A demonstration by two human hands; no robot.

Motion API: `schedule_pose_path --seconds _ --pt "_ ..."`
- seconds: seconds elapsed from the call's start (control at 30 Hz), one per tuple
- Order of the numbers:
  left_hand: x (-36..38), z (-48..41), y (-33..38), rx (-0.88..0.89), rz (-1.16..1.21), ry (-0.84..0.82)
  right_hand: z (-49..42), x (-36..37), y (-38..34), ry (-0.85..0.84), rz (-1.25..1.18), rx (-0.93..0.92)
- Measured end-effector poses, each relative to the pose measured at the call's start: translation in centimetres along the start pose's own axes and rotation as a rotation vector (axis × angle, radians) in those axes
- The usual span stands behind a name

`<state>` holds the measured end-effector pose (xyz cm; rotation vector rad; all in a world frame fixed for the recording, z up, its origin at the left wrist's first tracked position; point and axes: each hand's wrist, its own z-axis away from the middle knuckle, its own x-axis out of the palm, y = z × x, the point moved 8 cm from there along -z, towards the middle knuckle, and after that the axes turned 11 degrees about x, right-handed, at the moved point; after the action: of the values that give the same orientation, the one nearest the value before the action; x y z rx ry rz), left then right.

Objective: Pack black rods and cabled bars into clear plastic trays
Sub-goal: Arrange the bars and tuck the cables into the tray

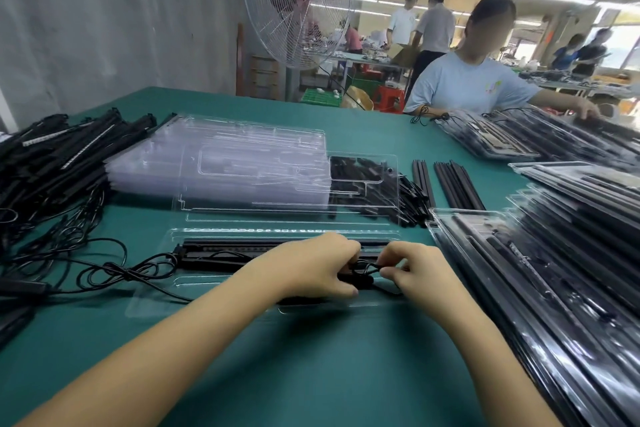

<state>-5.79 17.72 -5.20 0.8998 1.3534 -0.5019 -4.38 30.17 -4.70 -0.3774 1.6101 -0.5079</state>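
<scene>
Left hand [318, 265] and right hand [412, 269] both pinching a looped black cable [363, 269] over a clear plastic tray [152, 291] on the green table [311, 374], cabled bar [225, 251] lying in that tray, loose black rods [457, 185] beyond, empty tray stack [221, 163] behind.

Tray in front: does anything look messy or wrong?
Yes. The bar's cord spills past the tray's left end in loose loops, not tucked in. The left hand and right hand pinch cord at the right.

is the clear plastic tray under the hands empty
No, a long black cabled bar lies in that clear plastic tray.
</scene>
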Motion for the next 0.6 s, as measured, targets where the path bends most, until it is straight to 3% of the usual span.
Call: schedule_pose_path --seconds 0.2,0.4,0.6 --pt "-0.5 -1.3 0.0 -0.004 0.014 0.033 0.4 -0.3 -0.2 0.056 0.074 0.028" --pt "-0.1 -1.8 1.5 0.108 -0.115 -0.021 0.5 0.2 -0.4 -0.026 -0.011 0.030" --pt "0.8 -1.4 1.9 0.146 -0.051 -0.013 0.7 0.4 -0.5 -0.109 -0.047 0.025"
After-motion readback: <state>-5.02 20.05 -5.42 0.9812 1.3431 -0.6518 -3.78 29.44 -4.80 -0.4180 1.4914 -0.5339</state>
